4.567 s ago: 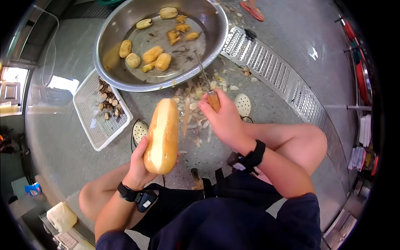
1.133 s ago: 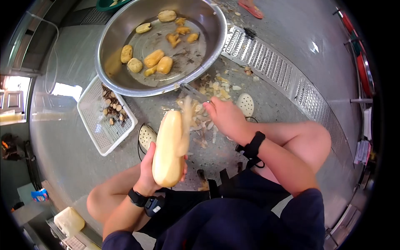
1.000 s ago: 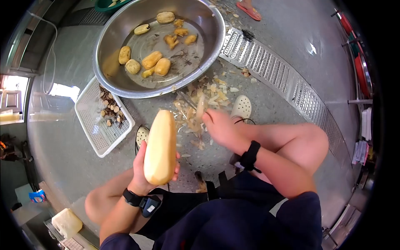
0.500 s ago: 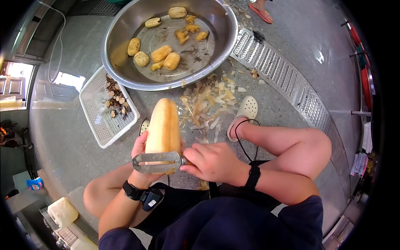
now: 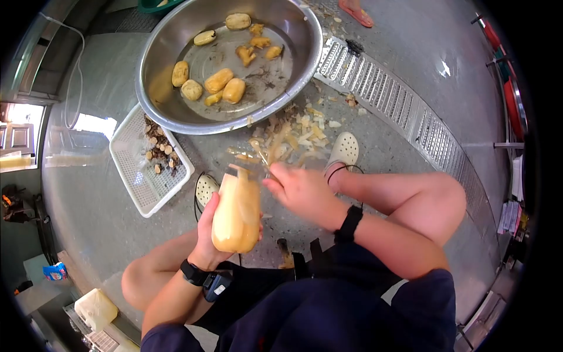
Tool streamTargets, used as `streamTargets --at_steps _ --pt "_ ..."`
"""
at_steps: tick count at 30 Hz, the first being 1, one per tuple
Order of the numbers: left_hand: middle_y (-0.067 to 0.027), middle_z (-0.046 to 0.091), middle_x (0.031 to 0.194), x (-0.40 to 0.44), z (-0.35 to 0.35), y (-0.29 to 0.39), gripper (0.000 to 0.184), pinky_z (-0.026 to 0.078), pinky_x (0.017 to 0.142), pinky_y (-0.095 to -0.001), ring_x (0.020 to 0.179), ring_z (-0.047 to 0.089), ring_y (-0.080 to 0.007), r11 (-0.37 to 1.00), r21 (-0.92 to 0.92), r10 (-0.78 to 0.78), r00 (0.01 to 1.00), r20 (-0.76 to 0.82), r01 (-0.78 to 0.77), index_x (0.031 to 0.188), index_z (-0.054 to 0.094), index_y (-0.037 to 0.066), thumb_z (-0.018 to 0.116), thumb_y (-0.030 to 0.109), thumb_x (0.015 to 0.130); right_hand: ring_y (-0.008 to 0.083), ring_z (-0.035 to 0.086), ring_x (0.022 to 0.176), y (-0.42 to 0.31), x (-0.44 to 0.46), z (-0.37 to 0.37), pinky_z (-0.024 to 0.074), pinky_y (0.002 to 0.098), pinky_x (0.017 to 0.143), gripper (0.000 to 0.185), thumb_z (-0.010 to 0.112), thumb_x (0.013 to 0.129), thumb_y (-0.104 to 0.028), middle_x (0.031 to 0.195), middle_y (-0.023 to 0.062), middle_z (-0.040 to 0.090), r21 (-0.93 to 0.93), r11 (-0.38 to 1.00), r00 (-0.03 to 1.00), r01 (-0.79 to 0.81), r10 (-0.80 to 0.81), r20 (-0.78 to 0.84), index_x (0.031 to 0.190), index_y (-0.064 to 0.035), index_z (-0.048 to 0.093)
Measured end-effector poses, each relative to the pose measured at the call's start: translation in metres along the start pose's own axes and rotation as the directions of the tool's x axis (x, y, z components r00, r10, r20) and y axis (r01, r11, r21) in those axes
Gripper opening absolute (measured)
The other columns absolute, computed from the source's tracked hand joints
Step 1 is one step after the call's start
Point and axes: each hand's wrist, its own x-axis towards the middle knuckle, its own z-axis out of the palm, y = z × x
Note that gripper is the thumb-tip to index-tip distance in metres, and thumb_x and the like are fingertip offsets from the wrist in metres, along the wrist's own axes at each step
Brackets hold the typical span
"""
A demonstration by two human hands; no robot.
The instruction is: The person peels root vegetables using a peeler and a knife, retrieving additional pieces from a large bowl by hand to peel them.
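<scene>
Head — left hand (image 5: pixel 208 240) cupped, right hand (image 5: pixel 308 195) palm-down

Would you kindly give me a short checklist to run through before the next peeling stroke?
1. Left hand supporting the vegetable: ok, wrapped around its lower part.
2. Right hand holding the peeler: ok, though the tool is motion-blurred.
3. Left hand away from the peeler: ok, the tool is by the vegetable's far end.
4. Underside peeled: cannot tell, it faces away from the camera.
5. Floor free of scraps: not ok, peelings lie scattered near the right shoe.
</scene>
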Motion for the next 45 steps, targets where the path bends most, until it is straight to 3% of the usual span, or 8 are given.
streamTargets --at_steps 5,9,19,25,29,34,35,45 --pt "-0.0264 0.063 0.112 -0.015 0.025 -0.013 0.084 0.057 0.077 -0.0491 0.092 0.067 -0.0387 0.986 0.153 -0.034 0.980 -0.194 0.064 0.146 0.045 0.004 0.034 0.072 0.099 0.0474 0.066 0.082 0.068 0.014 0.012 0.0512 0.0553 0.073 0.044 0.047 0.107 -0.039 0.085 0.0264 0.068 0.083 0.952 0.955 -0.294 0.290 0.053 0.097 0.0009 0.062" --pt "-0.0282 0.062 0.110 -0.011 0.017 0.003 0.085 0.056 0.082 -0.0500 0.093 0.066 -0.0404 0.990 0.140 0.024 0.998 -0.053 -0.017 0.142 0.045 -0.004 0.032 0.069 0.101 0.0502 0.064 0.086 0.071 0.014 0.005 0.0507 0.0540 0.079 0.051 0.043 0.108 -0.039 0.088 0.0306 0.067 0.136 0.923 0.932 -0.361 0.350 0.097 0.093 0.0047 0.063" --pt "-0.0234 0.062 0.129 0.000 0.022 -0.004 0.065 0.055 0.097 -0.0557 0.104 0.068 -0.0406 0.979 0.202 0.048 0.971 -0.236 0.001 0.146 0.045 0.000 0.031 0.050 0.106 0.0402 0.071 0.083 -0.036 0.005 -0.019 0.0546 0.0455 0.074 0.050 0.074 0.092 -0.040 0.090 0.0232 0.071 0.471 0.848 0.969 -0.243 0.237 0.073 0.115 0.0009 0.057" --pt "-0.0254 0.056 0.135 -0.002 0.025 0.002 0.065 0.057 0.092 -0.0556 0.105 0.067 -0.0407 0.991 0.121 -0.047 0.994 -0.098 0.059 0.149 0.042 0.000 0.030 0.049 0.107 0.0397 0.070 0.074 0.007 0.022 -0.008 0.0534 0.0469 0.065 0.041 0.070 0.096 -0.037 0.080 0.0206 0.070 0.416 0.863 0.922 -0.286 0.366 -0.125 0.110 -0.0005 0.059" --pt "-0.0245 0.056 0.137 -0.005 0.024 0.011 0.071 0.057 0.089 -0.0553 0.104 0.065 -0.0417 0.998 0.060 0.030 0.998 -0.062 -0.026 0.149 0.042 0.000 0.029 0.056 0.107 0.0394 0.068 0.070 -0.001 0.011 -0.024 0.0515 0.0455 0.059 0.033 0.065 0.099 -0.035 0.077 0.0176 0.067 0.304 0.935 0.946 -0.183 0.252 -0.204 0.103 -0.0030 0.059" --pt "-0.0220 0.059 0.135 -0.004 0.017 0.017 0.075 0.058 0.090 -0.0504 0.109 0.066 -0.0374 0.994 -0.001 0.102 0.962 -0.253 -0.106 0.149 0.044 0.003 0.028 0.062 0.106 0.0303 0.067 0.065 -0.036 -0.028 -0.012 0.0521 0.0417 0.055 0.027 0.066 0.098 -0.035 0.082 0.0107 0.066 0.085 0.971 0.974 0.224 -0.226 0.010 0.099 -0.0086 0.061" --pt "-0.0198 0.063 0.132 -0.004 0.012 0.018 0.069 0.055 0.097 -0.0519 0.112 0.068 -0.0367 0.992 -0.004 0.123 0.989 -0.082 -0.124 0.148 0.046 0.007 0.025 0.059 0.108 0.0284 0.067 0.064 -0.039 -0.031 -0.010 0.0522 0.0406 0.055 0.027 0.066 0.097 -0.036 0.082 0.0091 0.065 0.073 0.952 0.954 0.296 -0.298 0.026 0.098 -0.0095 0.061" --pt "-0.0190 0.064 0.130 -0.003 0.008 0.016 0.067 0.056 0.096 -0.0484 0.109 0.069 -0.0348 0.984 0.063 0.169 0.983 -0.075 -0.164 0.147 0.048 0.006 0.027 0.058 0.109 0.0237 0.064 0.061 -0.039 -0.029 -0.011 0.0494 0.0355 0.052 0.030 0.068 0.095 -0.037 0.075 0.0044 0.056 -0.083 0.911 0.914 0.404 -0.397 0.087 0.090 -0.0103 0.056"
